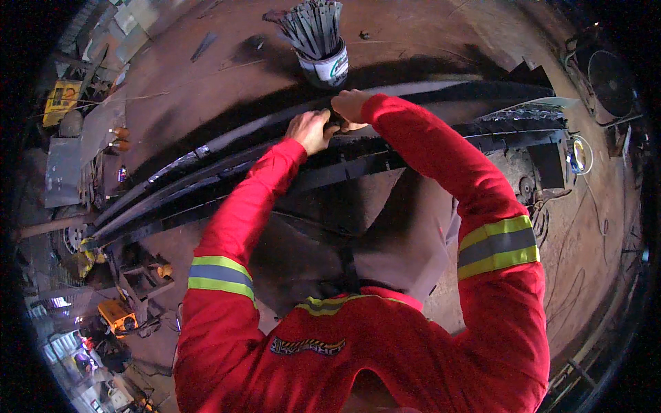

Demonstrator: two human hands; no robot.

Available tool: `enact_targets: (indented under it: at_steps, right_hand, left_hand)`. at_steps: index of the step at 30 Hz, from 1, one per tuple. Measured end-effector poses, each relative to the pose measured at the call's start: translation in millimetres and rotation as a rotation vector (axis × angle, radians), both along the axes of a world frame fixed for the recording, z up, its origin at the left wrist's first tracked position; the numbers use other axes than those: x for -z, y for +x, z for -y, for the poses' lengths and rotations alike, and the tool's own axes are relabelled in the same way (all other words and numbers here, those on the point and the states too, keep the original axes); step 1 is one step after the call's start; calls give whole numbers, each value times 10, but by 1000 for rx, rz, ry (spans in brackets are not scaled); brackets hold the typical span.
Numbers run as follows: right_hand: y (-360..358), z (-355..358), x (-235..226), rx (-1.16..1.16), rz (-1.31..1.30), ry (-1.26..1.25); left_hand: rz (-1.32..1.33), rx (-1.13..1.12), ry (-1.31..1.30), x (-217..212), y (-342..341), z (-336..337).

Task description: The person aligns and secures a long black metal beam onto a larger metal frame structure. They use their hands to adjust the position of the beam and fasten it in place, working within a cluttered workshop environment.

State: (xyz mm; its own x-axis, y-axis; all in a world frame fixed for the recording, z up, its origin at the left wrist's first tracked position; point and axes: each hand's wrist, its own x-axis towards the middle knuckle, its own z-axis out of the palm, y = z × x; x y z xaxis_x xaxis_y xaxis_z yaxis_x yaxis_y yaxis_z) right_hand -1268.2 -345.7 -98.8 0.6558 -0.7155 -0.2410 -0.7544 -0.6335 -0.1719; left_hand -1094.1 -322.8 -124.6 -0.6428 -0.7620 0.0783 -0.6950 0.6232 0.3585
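Red shirt [385,330], worn, nearest the camera: sleeves reaching forward, each ringed by a yellow and grey reflective band; dark badge [307,345] on the cloth.

From left to right:

Yellow box [62,102], at the far left edge of the work area. Grey panel [63,172], flat-faced, just nearer than the box.

Orange box [117,316], lower left, among jumbled gear too small to sort.

Bars [241,129], long, dark, metallic, several side by side; they run across the whole work area, from the left clutter to the right side, in front of the person, bowed by the lens. Light catches their upper edges.

Left hand [310,131], bare, above the bars near their middle; fingers bent inward, grip drawn in toward the other hand. What it pinches, if anything, cannot be told.

Tub [322,71], white, printed, upright on the brown floor [172,89], just beyond the bars; filled with dark strips [315,31] standing on end and fanning out.

Right hand [351,108], bare, just beside the left and slightly farther out; fingers curled, the contents of its grip hidden.

Dark plate [549,165], at the bars' right end.

Pale ring [584,155], thin, just right of the plate.
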Motion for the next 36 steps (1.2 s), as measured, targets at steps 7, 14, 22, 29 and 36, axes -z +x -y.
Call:
enact_targets:
  at_steps: [7, 14, 22, 29, 36]
  right_hand:
    - [-56, -14, 337, 74, 46, -129]
    - [-48, -237, 212, 63, 28, -208]
    - [5, -350, 313, 131, -17, -229]
    - [-67, -380, 413, 201, 191, -337]
    - [-650, -140, -126, 477, 198, 342]
  left_hand:
    - [-120, 46, -42, -6, -41, 13]
    - [45, -10, 4, -15, -74, 27]
    - [192, -82, -89, 19, -105, -78]
    - [162, -89, -244, 177, -24, -52]
    - [-73, -47, 345, -182, 55, 78]
